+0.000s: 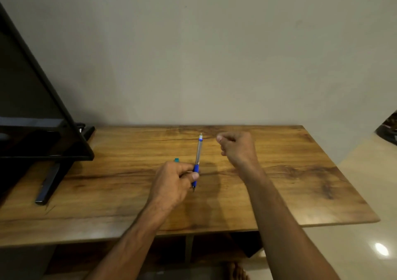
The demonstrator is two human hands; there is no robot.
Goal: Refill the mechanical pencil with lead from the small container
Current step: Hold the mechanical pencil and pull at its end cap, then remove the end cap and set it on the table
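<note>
1. Wooden counter (300, 183) stands against a plain wall.
2. Left grip (174, 181) pinches the pencil (198, 150) at its blue lower end, tip down.
3. Teal container (176, 160) lies just behind that grip.
4. Right grip (236, 146) is curled near the pencil's top; I cannot tell whether it holds anything.

A wooden counter (300, 172) with dark grain streaks lies under the fingers (186, 168) and meets a plain grey wall (214, 54) just beyond them. Well to the left of the fingers a black screen (32, 107) stands tilted on the counter, with one dark stand foot (50, 181) reaching toward the near edge. Far right of the fingers, past the counter's end, is glossy pale floor (369, 172) with a bright glare spot (381, 249). A dark object (390, 129) is cut off by the right border.
</note>
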